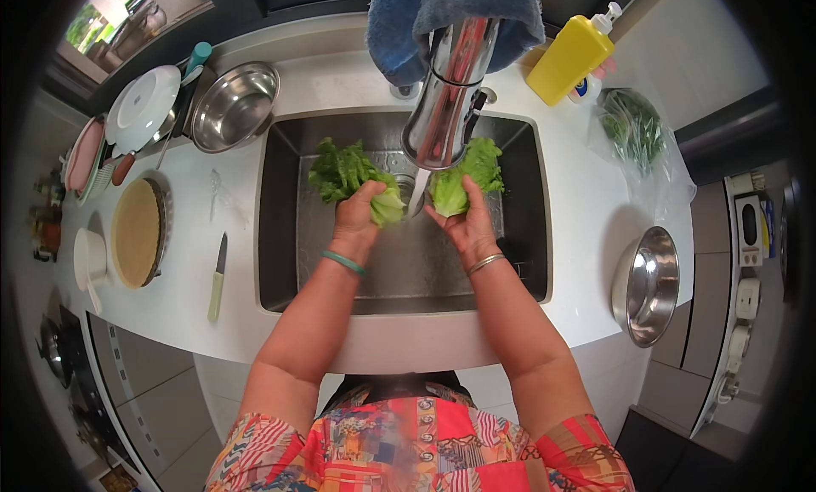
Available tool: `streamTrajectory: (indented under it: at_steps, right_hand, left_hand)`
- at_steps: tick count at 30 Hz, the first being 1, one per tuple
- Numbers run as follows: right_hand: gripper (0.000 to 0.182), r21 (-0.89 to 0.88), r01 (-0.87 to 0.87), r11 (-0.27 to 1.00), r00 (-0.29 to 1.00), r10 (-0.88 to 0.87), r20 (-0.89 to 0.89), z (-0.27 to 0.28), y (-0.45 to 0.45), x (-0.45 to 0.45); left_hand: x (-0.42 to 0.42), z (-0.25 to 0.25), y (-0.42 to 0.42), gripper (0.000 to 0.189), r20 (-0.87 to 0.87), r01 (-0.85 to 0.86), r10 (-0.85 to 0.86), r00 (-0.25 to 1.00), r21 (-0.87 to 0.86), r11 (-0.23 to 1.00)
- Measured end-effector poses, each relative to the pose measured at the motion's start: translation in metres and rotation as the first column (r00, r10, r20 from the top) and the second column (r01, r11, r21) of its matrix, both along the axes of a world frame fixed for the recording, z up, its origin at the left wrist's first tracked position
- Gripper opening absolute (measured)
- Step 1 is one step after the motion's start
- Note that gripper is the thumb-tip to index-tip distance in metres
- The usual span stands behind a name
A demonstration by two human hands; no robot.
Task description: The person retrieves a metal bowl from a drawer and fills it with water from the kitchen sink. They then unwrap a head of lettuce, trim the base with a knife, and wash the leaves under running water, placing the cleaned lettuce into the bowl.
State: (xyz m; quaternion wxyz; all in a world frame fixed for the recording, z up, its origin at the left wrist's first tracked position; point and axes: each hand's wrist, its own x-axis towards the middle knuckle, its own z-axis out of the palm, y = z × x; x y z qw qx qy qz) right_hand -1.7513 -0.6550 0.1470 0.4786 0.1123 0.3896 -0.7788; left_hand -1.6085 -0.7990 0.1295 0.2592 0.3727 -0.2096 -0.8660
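Observation:
My left hand grips a bunch of green leaf lettuce by its pale base, over the left part of the steel sink. Another piece of lettuce rests in my right hand, fingers beneath it and thumb on top. Between the two bunches, a stream of water falls from the chrome faucet towards the drain. The stream passes close to the right-hand lettuce; whether it touches the leaves I cannot tell. A blue towel drapes over the faucet's top.
Left of the sink lie a paring knife, a round wooden board, a white cup and a steel bowl. On the right are a yellow pump bottle, a plastic bag of greens and a steel bowl near the counter edge.

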Motion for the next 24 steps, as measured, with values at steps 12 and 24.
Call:
streamTrajectory:
  at_steps: [12,24]
  right_hand:
    - [0.082,0.132,-0.193,0.972,0.945,0.22,-0.241,0.009,-0.005,0.02]
    - [0.077,0.193,-0.131,0.972,0.932,0.187,-0.31,0.006,-0.006,0.023]
  left_hand:
    - [-0.014,0.012,0.033,0.048,0.148,0.178,-0.113,0.983,-0.579,0.795]
    - [-0.013,-0.002,0.026,0.038,0.267,0.26,-0.109,0.958,-0.635,0.727]
